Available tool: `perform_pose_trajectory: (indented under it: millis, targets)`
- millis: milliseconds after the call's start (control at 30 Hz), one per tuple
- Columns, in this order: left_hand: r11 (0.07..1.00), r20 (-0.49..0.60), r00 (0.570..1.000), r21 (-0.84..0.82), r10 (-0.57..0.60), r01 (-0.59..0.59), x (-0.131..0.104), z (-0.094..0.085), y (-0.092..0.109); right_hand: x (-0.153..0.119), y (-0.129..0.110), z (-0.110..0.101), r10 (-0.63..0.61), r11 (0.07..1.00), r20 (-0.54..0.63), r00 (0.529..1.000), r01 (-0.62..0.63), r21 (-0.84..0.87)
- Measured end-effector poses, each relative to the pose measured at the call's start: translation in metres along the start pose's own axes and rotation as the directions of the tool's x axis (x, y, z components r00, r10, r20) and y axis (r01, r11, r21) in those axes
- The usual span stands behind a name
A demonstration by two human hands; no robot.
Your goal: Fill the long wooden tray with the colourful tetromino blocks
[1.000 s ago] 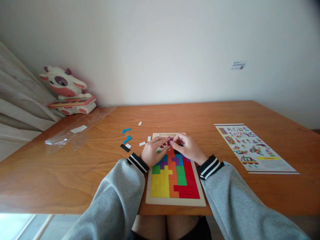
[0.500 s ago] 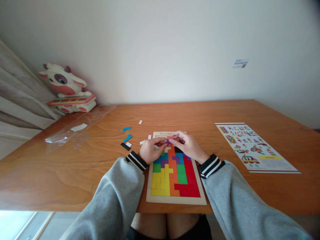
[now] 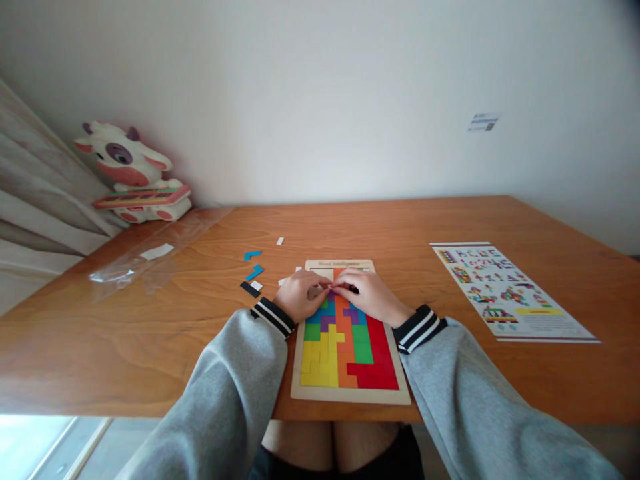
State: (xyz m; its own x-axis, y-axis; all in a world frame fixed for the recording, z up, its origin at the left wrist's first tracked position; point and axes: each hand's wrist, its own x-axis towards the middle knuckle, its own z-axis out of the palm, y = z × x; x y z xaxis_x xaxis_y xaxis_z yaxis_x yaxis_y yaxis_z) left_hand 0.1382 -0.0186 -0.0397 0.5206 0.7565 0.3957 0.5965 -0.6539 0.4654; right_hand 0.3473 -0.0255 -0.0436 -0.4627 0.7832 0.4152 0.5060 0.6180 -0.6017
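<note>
A wooden tray puzzle (image 3: 350,397) lies at the table's front edge, largely filled with yellow, red, orange, green, blue and purple block pieces. My left hand (image 3: 301,295) bends over its upper left part, thumb and fingers pinched. From the other side my right hand (image 3: 373,295) meets it, fingertips almost touching the left ones. A small purple puzzle piece (image 3: 332,296) shows at the fingertips of both hands, low over the tray; most of it is hidden. Fingers also cover part of the tray's upper rows.
Loose blue pieces (image 3: 255,273), a black piece (image 3: 249,289) and several white pieces (image 3: 280,241) lie left of the tray. Farther left are a clear plastic bag (image 3: 120,273) and a cow toy with a keyboard (image 3: 135,177). A printed pattern sheet (image 3: 515,293) lies at right.
Both hands have lowered slightly toward the tray with the purple piece, which now shows less. More of the tray's top rim is visible. The view has shifted a little.
</note>
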Motion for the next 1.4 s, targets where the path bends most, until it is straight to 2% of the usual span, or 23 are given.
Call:
perform_pose_trajectory:
  millis: [200,433,600,700,867,1133,1233,1333,1400]
  targets:
    - [0.996,-0.012,0.996,-0.013,0.085,-0.085,-0.001,-0.001,0.000,-0.002,0.002,-0.001,-0.019,1.000,-0.042,0.999,0.019,0.003]
    - [0.997,0.000,1.000,-0.079,-0.004,0.004,-0.003,0.001,0.000,-0.003,0.003,0.000,-0.034,0.999,-0.062,0.997,0.031,-0.044]
    - [1.000,-0.118,0.993,-0.017,-0.013,0.011,-0.001,-0.002,-0.014,-0.004,0.001,-0.005,-0.066,0.996,-0.064,0.996,0.061,-0.072]
    - [0.999,-0.186,0.983,0.048,-0.001,0.010,0.000,-0.005,-0.025,-0.004,-0.003,-0.008,-0.107,0.989,-0.030,0.994,0.104,-0.107]
    - [0.993,-0.254,0.965,0.075,-0.066,0.088,-0.001,-0.005,-0.032,-0.005,-0.009,-0.008,-0.121,0.975,0.079,0.989,0.134,-0.178]
    - [0.994,-0.228,0.972,0.069,-0.065,0.083,-0.003,-0.003,-0.032,-0.006,-0.003,-0.005,-0.091,0.977,0.090,0.992,0.106,-0.187]
    - [0.989,-0.264,0.964,0.130,-0.032,0.069,-0.004,-0.007,-0.035,-0.006,-0.001,-0.007,-0.075,0.984,0.032,0.997,0.079,-0.159]
    - [0.970,-0.332,0.943,0.224,-0.011,0.091,-0.008,-0.019,-0.048,-0.007,0.007,-0.011,-0.008,0.987,-0.103,0.995,-0.009,-0.158]
    - [0.948,-0.371,0.928,0.293,-0.005,0.122,-0.015,-0.030,-0.061,-0.007,0.016,-0.013,0.051,0.982,-0.206,0.977,-0.087,-0.170]
